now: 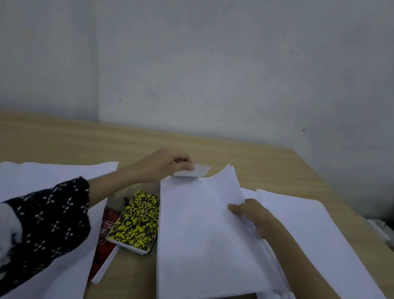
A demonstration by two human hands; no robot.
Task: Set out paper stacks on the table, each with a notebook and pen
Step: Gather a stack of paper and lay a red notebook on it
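Observation:
A white paper stack lies in the middle of the wooden table. My left hand pinches the stack's far left corner, which is curled up. My right hand grips its right edge, lifting several sheets. Another paper stack lies to the right, partly under my right arm. A third paper stack lies at the left under my patterned sleeve. A yellow-and-black notebook rests on a red notebook between the left and middle stacks. A dark pen-like thing peeks out behind them.
A plain pale wall rises right behind the table's far edge. The table's right edge runs diagonally, with a pale object on the floor beyond it.

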